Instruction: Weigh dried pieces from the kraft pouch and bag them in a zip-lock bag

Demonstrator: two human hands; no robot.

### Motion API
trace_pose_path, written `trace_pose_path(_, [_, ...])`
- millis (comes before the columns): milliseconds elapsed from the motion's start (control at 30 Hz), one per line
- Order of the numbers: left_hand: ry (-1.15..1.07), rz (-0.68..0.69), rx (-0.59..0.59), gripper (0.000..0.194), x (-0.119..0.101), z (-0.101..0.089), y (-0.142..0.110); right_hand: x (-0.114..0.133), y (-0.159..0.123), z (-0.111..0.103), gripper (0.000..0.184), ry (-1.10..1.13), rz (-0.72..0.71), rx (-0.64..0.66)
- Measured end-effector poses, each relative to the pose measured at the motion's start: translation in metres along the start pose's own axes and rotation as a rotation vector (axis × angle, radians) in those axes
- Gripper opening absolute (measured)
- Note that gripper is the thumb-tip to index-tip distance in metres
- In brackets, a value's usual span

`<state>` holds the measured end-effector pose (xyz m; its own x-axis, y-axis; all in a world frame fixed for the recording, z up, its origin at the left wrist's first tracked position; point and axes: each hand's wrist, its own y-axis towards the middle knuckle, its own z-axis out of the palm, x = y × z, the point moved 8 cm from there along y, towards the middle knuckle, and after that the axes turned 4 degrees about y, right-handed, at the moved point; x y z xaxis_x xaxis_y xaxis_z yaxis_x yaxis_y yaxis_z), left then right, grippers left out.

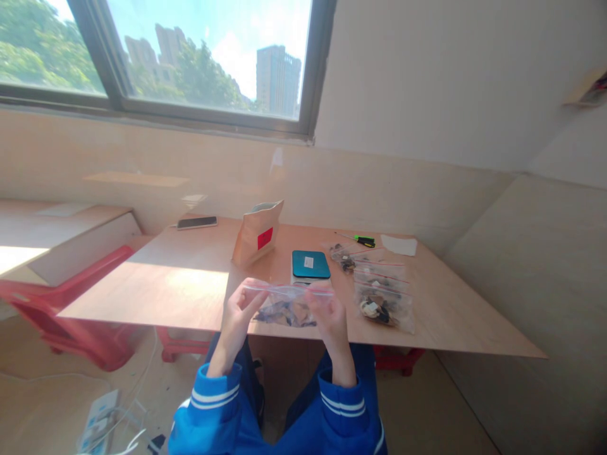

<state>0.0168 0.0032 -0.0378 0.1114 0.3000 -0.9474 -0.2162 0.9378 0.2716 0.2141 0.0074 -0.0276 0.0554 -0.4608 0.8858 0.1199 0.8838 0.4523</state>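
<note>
A clear zip bag (pixel 288 308) with dark and pale bits inside hangs between my two hands above the near edge of the wooden table (pixel 180 284). My left hand (pixel 239 311) pinches the bag's top strip at its left end. My right hand (pixel 331 314) pinches the same strip at its right end. Both hands have fingers closed on the strip. Blue sleeves with white stripes cover my forearms.
A small scale with a teal top (pixel 310 265) stands just behind the bag. A brown paper pouch with a red label (pixel 257 232) stands left of it. Several filled zip bags (pixel 379 294) lie to the right. A phone (pixel 196 222), green-handled tool (pixel 364 240) and white paper (pixel 399 244) lie at the back. Red stools (pixel 71 297) stand at the left.
</note>
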Motion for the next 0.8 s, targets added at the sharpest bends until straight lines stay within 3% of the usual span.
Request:
trace_pose_path(533, [-0.058, -0.020, 0.029, 0.012, 0.0045, -0.0009, 0.0012, 0.0055, -0.0003, -0.0006, 0.017, -0.054, -0.014, 0.050])
trace_pose_path(800, [-0.026, -0.005, -0.027, 0.016, 0.0035, -0.0045, 0.0016, 0.0046, -0.0004, -0.0007, 0.017, -0.047, -0.013, 0.020])
